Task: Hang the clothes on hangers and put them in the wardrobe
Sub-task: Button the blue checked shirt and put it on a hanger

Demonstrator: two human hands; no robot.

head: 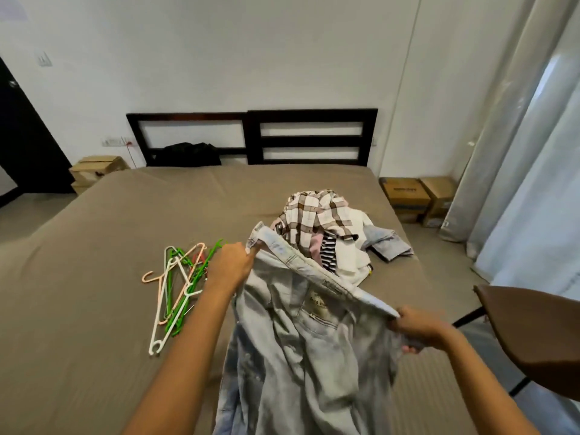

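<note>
I have the pale denim jeans [301,334] held up over the near edge of the bed [94,277], stretched by the waistband between both hands. My left hand [230,266] is clamped on the far-left end of the waistband, fingers curled round the fabric, and my right hand [414,328] is closed on the near-right end, with the band running taut on a diagonal between them. A tan label shows inside the waist, and the legs hang down toward me, out of the bottom of the view. Just left of my left hand a loose bundle of plastic hangers [175,287] lies on the brown sheet: green, white and peach ones overlapping, hooks pointing different ways. Behind the jeans sits the heap of remaining clothes [326,230], a brown-and-white checked shirt on top, a striped piece and white fabric beneath, another pale denim item spilling out to its right. A dark garment [188,155] rests against the slatted headboard [310,136]. Cardboard boxes [417,199] stand on the floor beside the curtain [502,152], and a brown chair [530,334] is at my right elbow.
</note>
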